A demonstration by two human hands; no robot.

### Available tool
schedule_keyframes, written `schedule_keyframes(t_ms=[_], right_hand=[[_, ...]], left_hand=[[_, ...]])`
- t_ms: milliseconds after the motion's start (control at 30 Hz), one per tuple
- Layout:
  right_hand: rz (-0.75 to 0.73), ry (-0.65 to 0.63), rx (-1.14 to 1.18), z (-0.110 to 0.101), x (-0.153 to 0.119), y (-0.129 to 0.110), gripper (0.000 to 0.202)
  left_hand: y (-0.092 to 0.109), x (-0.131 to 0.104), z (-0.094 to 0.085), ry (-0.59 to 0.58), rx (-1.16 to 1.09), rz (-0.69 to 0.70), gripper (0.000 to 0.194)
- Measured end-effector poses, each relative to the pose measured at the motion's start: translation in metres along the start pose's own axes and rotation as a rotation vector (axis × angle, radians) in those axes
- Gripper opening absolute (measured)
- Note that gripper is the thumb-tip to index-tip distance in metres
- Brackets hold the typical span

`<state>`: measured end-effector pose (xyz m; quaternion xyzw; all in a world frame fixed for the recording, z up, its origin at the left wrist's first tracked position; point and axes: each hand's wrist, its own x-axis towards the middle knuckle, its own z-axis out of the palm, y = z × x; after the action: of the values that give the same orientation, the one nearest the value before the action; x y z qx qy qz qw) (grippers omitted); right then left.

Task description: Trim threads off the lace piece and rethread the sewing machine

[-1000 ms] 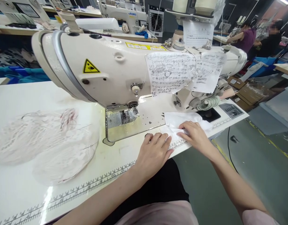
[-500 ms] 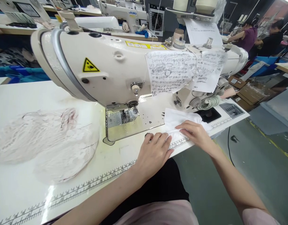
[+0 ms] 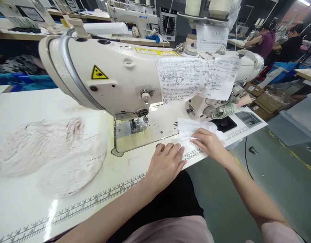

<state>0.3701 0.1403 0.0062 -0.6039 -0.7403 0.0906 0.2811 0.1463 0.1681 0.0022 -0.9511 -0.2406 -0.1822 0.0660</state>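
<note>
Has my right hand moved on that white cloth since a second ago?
Yes, a little. The right hand has slid left along the white cloth toward the left hand, judged against the ruler markings on the table edge.

arms: bare from wrist to above the elbow; no watch, no bracelet
sleeves: short, pale pink; one shows at the right shoulder
top: pale pink
lap: black garment
left hand [image 3: 164, 165]: ungloved
right hand [image 3: 208, 145]: ungloved

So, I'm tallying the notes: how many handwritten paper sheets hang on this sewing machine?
2: one handwritten sheet on the sewing machine arm's middle, a second sheet overlapping it to the right. More may be hidden beneath.
</note>
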Motion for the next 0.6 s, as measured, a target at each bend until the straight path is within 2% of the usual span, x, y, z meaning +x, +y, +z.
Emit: schedule_keyframes(t_ms=[367,467,600], right_hand=[[-0.182,0.073,-0.345,0.02,0.008,-0.003,0.029],[-0.196,0.078,-0.337,0.019,0.009,-0.001,0.032],[-0.137,0.084,-0.18,0.017,0.009,0.003,0.03]], left_hand=[[0.0,-0.001,0.001,0.015,0.017,-0.002,0.031],[0.0,0.0,0.001,0.008,0.021,0.001,0.032],[0.001,0.0,0.001,0.014,0.031,0.008,0.032]])
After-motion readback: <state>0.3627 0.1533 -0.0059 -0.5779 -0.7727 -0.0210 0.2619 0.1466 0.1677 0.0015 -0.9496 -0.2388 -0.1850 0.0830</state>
